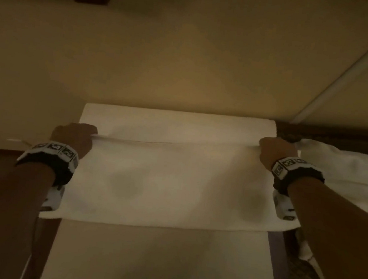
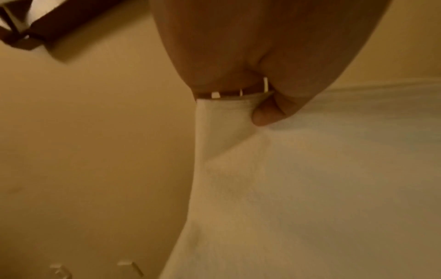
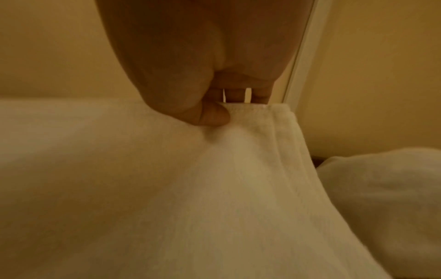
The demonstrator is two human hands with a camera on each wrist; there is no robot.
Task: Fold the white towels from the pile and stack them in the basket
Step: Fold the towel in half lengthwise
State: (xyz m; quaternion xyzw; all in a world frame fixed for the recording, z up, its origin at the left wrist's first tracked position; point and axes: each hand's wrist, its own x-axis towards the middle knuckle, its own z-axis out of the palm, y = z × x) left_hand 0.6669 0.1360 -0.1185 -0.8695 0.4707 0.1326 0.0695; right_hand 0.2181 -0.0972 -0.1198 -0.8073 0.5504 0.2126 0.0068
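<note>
Head view: left hand point(image 1: 74, 138) and right hand point(image 1: 275, 153) each pinch one end of the towel point(image 1: 173, 183) edge, stretched taut between them over the far part of the cloth. Risk — uneven pull skews the fold, edges won't line up. Pile point(image 1: 344, 185) sits just right of the right hand; a snagged corner could drag it along. No basket in view.

Left wrist: thumb point(image 2: 269, 115) clamps the corner against curled fingers — thin grip, could slip.

Right wrist: thumb point(image 3: 212, 117) pins the hemmed corner the same way; pile close beside.
</note>
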